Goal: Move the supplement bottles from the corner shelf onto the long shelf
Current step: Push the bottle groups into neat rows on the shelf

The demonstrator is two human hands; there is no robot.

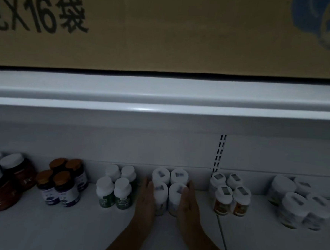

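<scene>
A tight cluster of several white supplement bottles (169,185) with white caps stands on the long white shelf (76,233), near its back wall. My left hand (146,199) lies flat against the cluster's left side with straight fingers. My right hand (188,201) presses flat against the right side the same way. Both hands flank the bottles without curling round them. The scene is dim.
Other groups stand in a row: green-label bottles (114,189), purple-label bottles with orange caps (62,182) and dark red jars (4,182) to the left; orange-label bottles (230,196) and white jars (298,204) to the right. An upper shelf (162,97) carries a cardboard box (166,28).
</scene>
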